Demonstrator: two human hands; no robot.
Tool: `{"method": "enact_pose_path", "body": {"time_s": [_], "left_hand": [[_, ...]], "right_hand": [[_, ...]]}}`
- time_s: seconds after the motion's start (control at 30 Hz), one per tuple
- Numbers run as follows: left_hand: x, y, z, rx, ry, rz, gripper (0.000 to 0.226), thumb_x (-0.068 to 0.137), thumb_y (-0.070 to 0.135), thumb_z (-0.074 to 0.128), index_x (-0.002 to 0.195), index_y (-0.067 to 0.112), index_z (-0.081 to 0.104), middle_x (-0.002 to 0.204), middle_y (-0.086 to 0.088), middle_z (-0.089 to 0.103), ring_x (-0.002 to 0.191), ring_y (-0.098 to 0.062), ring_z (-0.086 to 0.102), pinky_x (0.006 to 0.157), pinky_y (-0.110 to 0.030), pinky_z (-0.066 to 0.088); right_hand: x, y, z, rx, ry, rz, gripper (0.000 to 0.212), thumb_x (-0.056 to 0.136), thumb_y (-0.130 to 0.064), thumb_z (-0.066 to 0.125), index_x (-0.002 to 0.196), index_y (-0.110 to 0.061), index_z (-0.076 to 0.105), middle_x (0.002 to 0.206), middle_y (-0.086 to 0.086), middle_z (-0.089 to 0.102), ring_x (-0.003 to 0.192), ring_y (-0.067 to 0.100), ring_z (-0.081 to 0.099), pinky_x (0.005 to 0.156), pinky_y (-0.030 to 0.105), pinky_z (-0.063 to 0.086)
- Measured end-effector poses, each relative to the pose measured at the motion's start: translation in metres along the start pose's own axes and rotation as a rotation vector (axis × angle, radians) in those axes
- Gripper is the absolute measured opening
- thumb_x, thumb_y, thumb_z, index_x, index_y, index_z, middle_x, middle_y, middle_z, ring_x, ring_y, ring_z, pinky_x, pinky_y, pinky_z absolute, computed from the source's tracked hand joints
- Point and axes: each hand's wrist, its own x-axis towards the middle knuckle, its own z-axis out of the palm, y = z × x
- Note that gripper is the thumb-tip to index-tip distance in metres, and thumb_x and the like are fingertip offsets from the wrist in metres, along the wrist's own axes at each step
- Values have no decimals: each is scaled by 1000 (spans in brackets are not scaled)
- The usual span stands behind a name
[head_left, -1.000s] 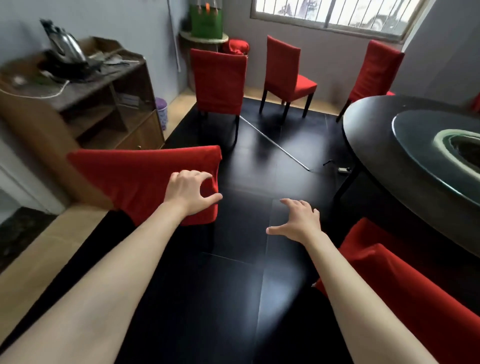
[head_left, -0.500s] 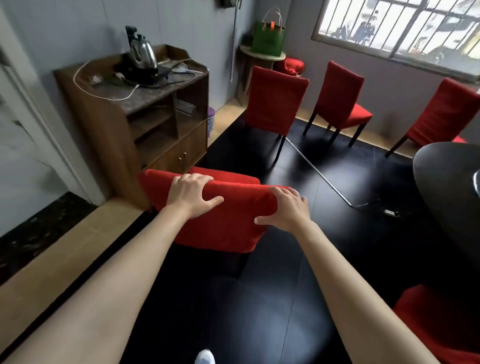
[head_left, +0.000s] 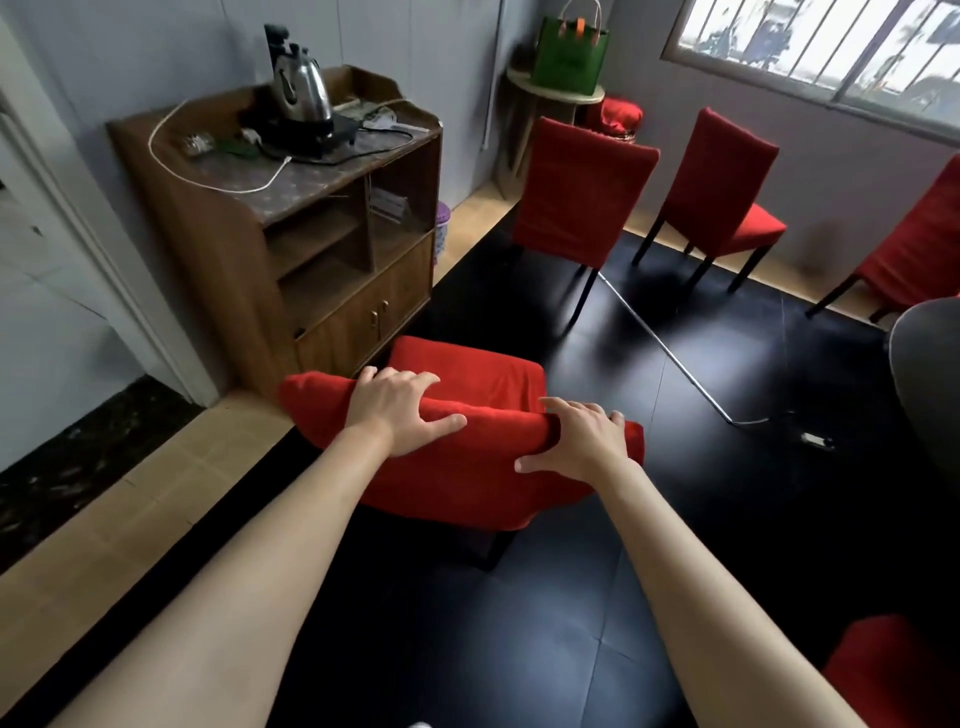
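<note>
So that it can be shifted, the chair (head_left: 467, 467), just right of the cabinet (head_left: 291, 218), is gripped at its backrest top by both hands, left (head_left: 400, 410) and right (head_left: 582, 441), apart.

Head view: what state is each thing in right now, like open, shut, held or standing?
Nearest red chair: held at the backrest top by both hands.
Left hand: grips the backrest top.
Right hand: grips the backrest top.
Cabinet doors: shut.
Kettle: upright, lid shut.
Green bag: upright on the round stand.
</note>
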Motion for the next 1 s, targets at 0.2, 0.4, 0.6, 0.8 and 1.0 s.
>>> {"method": "enact_pose_path", "body": {"time_s": [0.2, 0.4, 0.6, 0.8, 1.0], "left_hand": [[0, -10, 1, -7, -15, 26, 91, 72, 88, 24, 136, 29, 49, 115, 5, 69, 108, -18, 63, 100, -36, 39], [-10, -17, 2, 15, -12, 91, 86, 75, 87, 27, 133, 29, 52, 111, 1, 70, 104, -21, 64, 96, -37, 41], [-24, -35, 0, 64, 1, 206, 83, 76, 85, 30, 130, 29, 56, 110, 0, 71, 102, -22, 65, 92, -36, 42], [-36, -59, -8, 121, -38, 283, 81, 76, 86, 29, 127, 30, 58, 109, 0, 71, 102, -22, 63, 94, -36, 39], [-49, -78, -11, 105, -35, 300, 79, 78, 84, 30, 129, 31, 57, 116, 0, 67, 113, -23, 56, 105, -40, 31]], "right_hand": [[-7, -7, 1, 36, 26, 84, 90, 49, -80, 70, 126, -37, 55, 119, -6, 65, 121, 21, 50, 105, 42, 28], [-29, -22, 7, 70, 54, 179, 88, 49, -79, 70, 124, -35, 59, 118, -6, 65, 120, 19, 49, 106, 40, 28], [-67, -50, 24, 98, 98, 298, 85, 48, -83, 68, 118, -34, 61, 114, -5, 66, 118, 19, 49, 107, 42, 28], [-107, -92, 42, 86, 138, 395, 79, 50, -87, 61, 107, -32, 61, 112, -6, 65, 116, 20, 49, 104, 45, 26], [-131, -132, 57, 31, 196, 481, 80, 53, -91, 54, 101, -28, 62, 106, -4, 66, 114, 23, 52, 105, 51, 29]]}}
